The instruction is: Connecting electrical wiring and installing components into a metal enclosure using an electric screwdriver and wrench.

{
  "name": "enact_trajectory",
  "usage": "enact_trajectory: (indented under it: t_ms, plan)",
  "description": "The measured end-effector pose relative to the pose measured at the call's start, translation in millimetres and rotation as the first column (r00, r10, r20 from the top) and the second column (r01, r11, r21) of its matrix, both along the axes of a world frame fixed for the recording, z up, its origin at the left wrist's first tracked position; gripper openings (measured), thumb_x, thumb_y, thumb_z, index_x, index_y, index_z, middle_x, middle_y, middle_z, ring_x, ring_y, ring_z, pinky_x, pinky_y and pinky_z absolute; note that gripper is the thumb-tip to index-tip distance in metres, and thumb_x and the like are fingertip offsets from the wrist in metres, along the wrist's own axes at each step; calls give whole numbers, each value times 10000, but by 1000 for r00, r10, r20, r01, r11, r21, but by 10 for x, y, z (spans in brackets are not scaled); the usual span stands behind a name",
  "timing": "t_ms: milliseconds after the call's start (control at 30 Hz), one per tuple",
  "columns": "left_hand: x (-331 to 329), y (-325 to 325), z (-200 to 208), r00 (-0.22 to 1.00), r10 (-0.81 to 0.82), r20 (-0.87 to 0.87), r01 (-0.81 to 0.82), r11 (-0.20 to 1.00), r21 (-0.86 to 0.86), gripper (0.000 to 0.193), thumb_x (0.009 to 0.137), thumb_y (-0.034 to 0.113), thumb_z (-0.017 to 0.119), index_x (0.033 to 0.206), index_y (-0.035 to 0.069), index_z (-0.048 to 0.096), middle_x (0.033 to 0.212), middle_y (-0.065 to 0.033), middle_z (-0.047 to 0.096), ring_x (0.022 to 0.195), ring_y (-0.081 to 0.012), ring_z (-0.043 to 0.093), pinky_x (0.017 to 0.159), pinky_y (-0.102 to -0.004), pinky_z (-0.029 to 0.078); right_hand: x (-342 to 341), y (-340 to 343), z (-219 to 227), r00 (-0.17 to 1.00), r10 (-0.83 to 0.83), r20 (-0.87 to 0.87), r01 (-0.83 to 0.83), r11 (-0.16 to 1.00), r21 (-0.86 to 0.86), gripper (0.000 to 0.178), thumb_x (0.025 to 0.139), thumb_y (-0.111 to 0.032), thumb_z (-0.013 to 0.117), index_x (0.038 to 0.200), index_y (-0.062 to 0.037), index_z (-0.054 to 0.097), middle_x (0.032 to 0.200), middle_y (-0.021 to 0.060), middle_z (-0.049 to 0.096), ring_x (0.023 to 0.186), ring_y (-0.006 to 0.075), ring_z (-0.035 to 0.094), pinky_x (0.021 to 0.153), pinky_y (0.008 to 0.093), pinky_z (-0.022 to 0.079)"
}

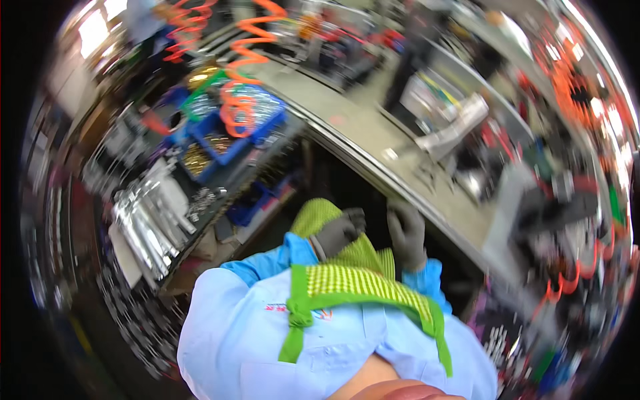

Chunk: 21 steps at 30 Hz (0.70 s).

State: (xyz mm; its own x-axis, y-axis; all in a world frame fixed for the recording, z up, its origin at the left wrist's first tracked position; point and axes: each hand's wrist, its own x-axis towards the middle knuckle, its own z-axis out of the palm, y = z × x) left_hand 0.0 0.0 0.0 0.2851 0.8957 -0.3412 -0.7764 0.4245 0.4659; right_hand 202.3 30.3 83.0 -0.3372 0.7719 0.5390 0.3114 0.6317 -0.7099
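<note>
My left hand [339, 233], in a dark grey glove, hangs in front of the green checked apron [363, 283]. Its fingers are loosely bent and slightly apart, with nothing seen in them. Close to the near edge of the pale workbench [347, 117] is my right hand [407, 233], gloved alike. Its thumb and fingers stretch forward, slightly apart, and no object shows in it. Both hands are apart from each other, below the bench edge. The picture is smeared by motion, so finer contact is hard to make out.
On the left side bench stand blue bins [267, 123] of small metal parts and a stack of shiny silver pieces [153, 220]. An orange coiled hose [240, 110] hangs over the bins. A grey machine-like fixture [557, 207] is at the right.
</note>
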Motion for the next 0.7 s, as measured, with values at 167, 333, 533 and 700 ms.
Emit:
enact_trajectory:
  t_ms: [167,333,533,700]
  plan:
    - [1067,672,34,970,-237,49,237,972,6,252,856,91,565,1106,62,553,777,-14,549,668,-98,512,561,-190,415,1075,327,375,970,-237,-60,237,971,6,214,824,-47,589,1032,-8,621,900,115,615,765,191,602,668,280,473]
    - [1676,778,481,860,-431,-274,480,865,146,250,893,173,530,1112,56,557,736,-5,504,556,-80,427,484,-195,333,1814,224,238,868,-391,-307,402,915,-30,221,889,-44,542,1098,7,596,954,37,608,798,97,543,731,243,455]
    - [2533,1454,1048,814,-212,-541,451,817,359,311,912,263,504,1134,48,534,743,-13,501,476,-70,373,425,-210,283,2364,398,243,777,-470,-420,442,881,-168,271,924,-112,544,1167,3,580,976,45,615,777,85,550,670,227,466]
    - [2980,2196,1578,864,86,-496,312,682,662,331,910,258,538,1143,23,533,824,-36,574,574,-65,467,497,-203,376,2724,619,299,751,-508,-422,453,861,-231,273,931,-131,545,1178,-21,581,977,45,617,793,85,564,679,226,468]
